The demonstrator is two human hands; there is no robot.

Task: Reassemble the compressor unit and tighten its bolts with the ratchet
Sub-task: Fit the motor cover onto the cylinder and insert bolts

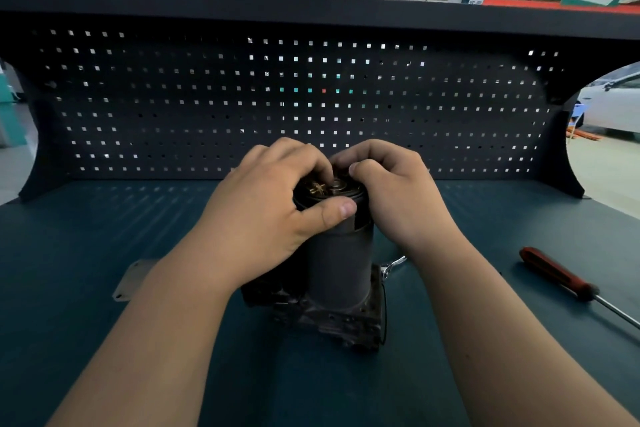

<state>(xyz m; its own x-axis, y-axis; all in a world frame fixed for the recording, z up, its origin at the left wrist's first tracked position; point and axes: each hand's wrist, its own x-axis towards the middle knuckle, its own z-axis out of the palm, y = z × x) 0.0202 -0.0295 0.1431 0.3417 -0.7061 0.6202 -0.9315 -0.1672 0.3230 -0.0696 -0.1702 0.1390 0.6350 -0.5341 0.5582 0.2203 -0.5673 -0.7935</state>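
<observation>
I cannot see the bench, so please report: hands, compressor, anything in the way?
Hands: left hand and right hand both grip the compressor top, fingers curled. Compressor upright on the bench. Clear of it: screwdriver on the right, metal plate on the left.

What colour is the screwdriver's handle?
The screwdriver handle is red and black, clearest in the head view.

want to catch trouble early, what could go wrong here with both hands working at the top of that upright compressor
1. The compressor unit stands tall on its base with the left hand and right hand both gripping its top end; a sideways push could tip it.
2. The small brass parts on top are half hidden under both hands, so they might seat crooked unnoticed.
3. The screwdriver lies loose by the right forearm and could get knocked.
</observation>
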